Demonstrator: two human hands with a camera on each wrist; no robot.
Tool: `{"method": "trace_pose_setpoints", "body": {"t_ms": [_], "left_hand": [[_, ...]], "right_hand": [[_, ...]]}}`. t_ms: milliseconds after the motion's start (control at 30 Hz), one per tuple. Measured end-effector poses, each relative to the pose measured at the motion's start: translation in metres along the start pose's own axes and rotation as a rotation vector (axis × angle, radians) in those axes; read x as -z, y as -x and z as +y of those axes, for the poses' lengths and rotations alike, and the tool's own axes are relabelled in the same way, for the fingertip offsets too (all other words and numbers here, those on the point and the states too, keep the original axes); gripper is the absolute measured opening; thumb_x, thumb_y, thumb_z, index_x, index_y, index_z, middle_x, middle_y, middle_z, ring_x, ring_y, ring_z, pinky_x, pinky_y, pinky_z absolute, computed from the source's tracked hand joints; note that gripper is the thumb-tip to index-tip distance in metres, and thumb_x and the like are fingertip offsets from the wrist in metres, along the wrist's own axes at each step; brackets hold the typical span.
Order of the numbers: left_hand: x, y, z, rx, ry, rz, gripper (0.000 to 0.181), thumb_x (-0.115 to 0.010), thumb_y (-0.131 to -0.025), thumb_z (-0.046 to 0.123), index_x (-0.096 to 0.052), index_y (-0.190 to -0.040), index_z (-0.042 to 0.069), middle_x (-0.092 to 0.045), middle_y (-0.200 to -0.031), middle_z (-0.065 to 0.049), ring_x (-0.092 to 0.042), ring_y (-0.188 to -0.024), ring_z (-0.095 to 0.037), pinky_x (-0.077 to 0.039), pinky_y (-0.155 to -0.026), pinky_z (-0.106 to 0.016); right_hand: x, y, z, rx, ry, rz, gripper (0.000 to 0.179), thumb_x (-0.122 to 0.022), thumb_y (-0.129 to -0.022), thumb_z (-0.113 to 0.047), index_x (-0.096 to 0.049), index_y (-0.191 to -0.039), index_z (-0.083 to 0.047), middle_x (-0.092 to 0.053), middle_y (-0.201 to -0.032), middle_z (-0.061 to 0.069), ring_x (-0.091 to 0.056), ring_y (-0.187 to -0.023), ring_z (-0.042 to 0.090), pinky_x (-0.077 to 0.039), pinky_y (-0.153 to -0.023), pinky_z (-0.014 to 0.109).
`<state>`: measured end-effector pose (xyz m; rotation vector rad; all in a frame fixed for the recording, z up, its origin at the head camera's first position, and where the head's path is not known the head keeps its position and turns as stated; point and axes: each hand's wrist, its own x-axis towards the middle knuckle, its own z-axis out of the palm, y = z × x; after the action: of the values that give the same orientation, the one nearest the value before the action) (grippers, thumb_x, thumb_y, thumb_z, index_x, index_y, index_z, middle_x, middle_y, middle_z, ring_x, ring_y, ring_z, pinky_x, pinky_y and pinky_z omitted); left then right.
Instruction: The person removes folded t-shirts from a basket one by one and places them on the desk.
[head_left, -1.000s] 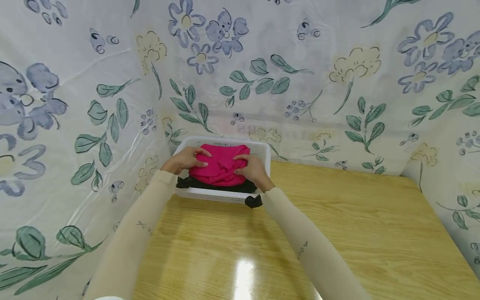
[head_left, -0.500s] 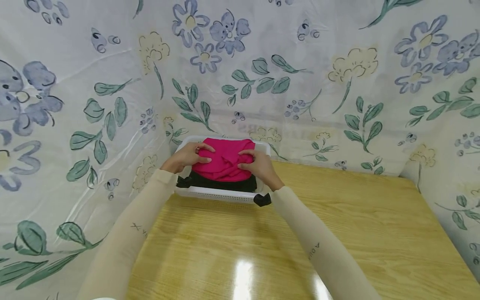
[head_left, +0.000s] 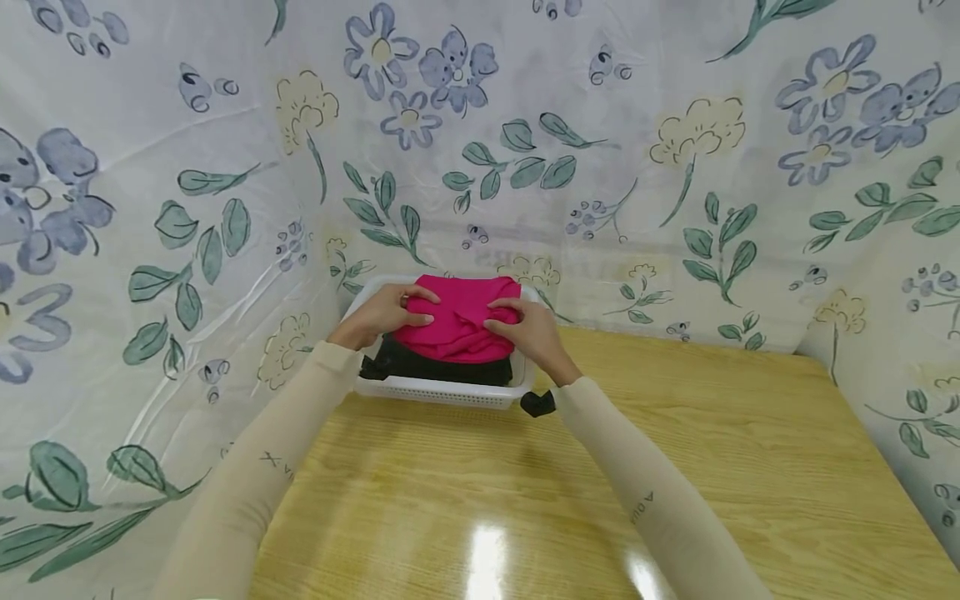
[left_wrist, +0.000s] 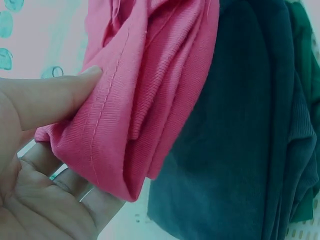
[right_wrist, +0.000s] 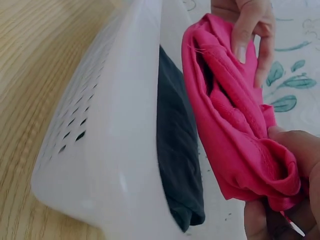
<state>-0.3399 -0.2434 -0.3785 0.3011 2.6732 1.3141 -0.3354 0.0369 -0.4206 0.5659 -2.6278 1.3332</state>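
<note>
A bright pink folded garment (head_left: pixel 468 321) lies between my two hands at the basket, over dark folded clothes (head_left: pixel 442 365). My left hand (head_left: pixel 384 310) grips its left end; in the left wrist view, the thumb presses on top and the fingers (left_wrist: pixel 75 182) lie underneath. At the other end my right hand (head_left: pixel 536 333) pinches the cloth, thumb above and fingers below. From the right wrist view, the pink bundle (right_wrist: pixel 235 115) is held above the basket floor, its folded layers facing the camera. The white plastic basket (head_left: pixel 442 392) has perforated walls.
The basket stands on a wood-grain table (head_left: pixel 675 433), close to the flower-printed sheet (head_left: pixel 600 192) that hangs behind and at the sides. A black strap piece (head_left: pixel 537 404) sits by my right wrist, near the basket's front right corner.
Both hands have shifted the pink garment slightly back and to the right. More of the dark clothes under it now shows at the front of the basket.
</note>
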Motion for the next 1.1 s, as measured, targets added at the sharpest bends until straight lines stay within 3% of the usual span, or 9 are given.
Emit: {"method": "trace_pose_setpoints", "body": {"t_ms": [67,100,167,267,367,600,667,900,1100], "left_hand": [[-0.001,-0.001,0.002,-0.010,-0.007,0.001,0.037,-0.073,-0.096,0.015,-0.068,-0.133,0.011,-0.052,-0.143,-0.015,-0.045,-0.121,-0.033,-0.046,-0.093,-0.039],[-0.002,-0.001,0.003,-0.011,-0.008,0.002,0.037,-0.074,-0.096,0.016,-0.068,-0.132,0.012,-0.052,-0.143,-0.014,-0.046,-0.121,-0.033,-0.046,-0.093,-0.040],[-0.005,-0.002,0.005,-0.013,-0.003,0.001,0.037,-0.075,-0.096,0.016,-0.068,-0.132,0.013,-0.052,-0.143,-0.013,-0.046,-0.121,-0.032,-0.047,-0.093,-0.040],[-0.009,-0.003,0.010,-0.021,0.014,-0.004,0.037,-0.075,-0.095,0.016,-0.068,-0.132,0.014,-0.052,-0.143,-0.012,-0.046,-0.120,-0.031,-0.047,-0.092,-0.039],[-0.013,-0.005,0.015,-0.032,0.034,-0.007,0.037,-0.075,-0.096,0.017,-0.068,-0.132,0.015,-0.052,-0.141,-0.011,-0.046,-0.119,-0.030,-0.047,-0.091,-0.039],[-0.025,-0.010,0.027,-0.069,0.049,-0.021,0.038,-0.075,-0.095,0.016,-0.067,-0.133,0.015,-0.054,-0.139,-0.011,-0.050,-0.115,-0.030,-0.048,-0.088,-0.038],[-0.030,-0.012,0.030,-0.077,0.051,-0.026,0.038,-0.075,-0.095,0.016,-0.068,-0.132,0.015,-0.054,-0.138,-0.010,-0.051,-0.112,-0.028,-0.049,-0.086,-0.036],[-0.045,-0.019,0.045,-0.101,0.060,-0.042,0.037,-0.076,-0.095,0.017,-0.069,-0.131,0.017,-0.057,-0.130,-0.009,-0.049,-0.109,-0.025,-0.046,-0.083,-0.035],[-0.059,-0.023,0.062,-0.127,0.046,-0.045,0.037,-0.076,-0.095,0.017,-0.069,-0.131,0.016,-0.061,-0.125,-0.011,-0.054,-0.105,-0.027,-0.048,-0.082,-0.036]], "right_hand": [[0.003,0.002,0.002,0.001,-0.005,0.009,0.034,-0.079,-0.093,-0.035,-0.075,-0.124,-0.021,-0.070,-0.099,0.006,-0.039,-0.067,0.012,-0.031,-0.057,0.027],[0.004,0.003,0.002,0.002,-0.010,0.009,0.035,-0.079,-0.093,-0.035,-0.075,-0.125,-0.021,-0.070,-0.095,0.009,-0.037,-0.063,0.013,-0.030,-0.056,0.028],[0.008,0.004,0.004,0.001,-0.023,0.011,0.035,-0.080,-0.092,-0.034,-0.075,-0.125,-0.021,-0.069,-0.093,0.002,-0.035,-0.058,0.011,-0.030,-0.054,0.027],[0.015,0.006,0.006,0.003,-0.036,0.018,0.035,-0.080,-0.092,-0.033,-0.075,-0.125,-0.021,-0.054,-0.066,0.000,-0.025,-0.049,0.011,-0.026,-0.050,0.026],[0.023,0.008,0.008,0.017,-0.029,0.042,0.033,-0.081,-0.092,-0.032,-0.076,-0.123,-0.021,-0.041,-0.058,-0.006,-0.024,-0.048,0.010,-0.025,-0.049,0.026],[0.041,0.015,0.014,0.021,-0.005,0.061,0.033,-0.081,-0.091,-0.033,-0.076,-0.123,-0.023,-0.051,-0.064,-0.007,-0.028,-0.051,0.010,-0.029,-0.052,0.027],[0.046,0.018,0.017,0.016,0.004,0.061,0.034,-0.080,-0.092,-0.034,-0.076,-0.123,-0.023,-0.045,-0.057,-0.003,-0.027,-0.051,0.010,-0.028,-0.051,0.028],[0.067,0.026,0.027,0.013,-0.005,0.077,0.033,-0.080,-0.092,-0.033,-0.076,-0.123,-0.023,-0.038,-0.052,-0.006,-0.029,-0.050,0.011,-0.028,-0.051,0.027],[0.086,0.033,0.035,0.008,-0.009,0.091,0.034,-0.080,-0.092,-0.034,-0.075,-0.124,-0.023,-0.050,-0.059,-0.005,-0.030,-0.052,0.010,-0.030,-0.053,0.027]]}}
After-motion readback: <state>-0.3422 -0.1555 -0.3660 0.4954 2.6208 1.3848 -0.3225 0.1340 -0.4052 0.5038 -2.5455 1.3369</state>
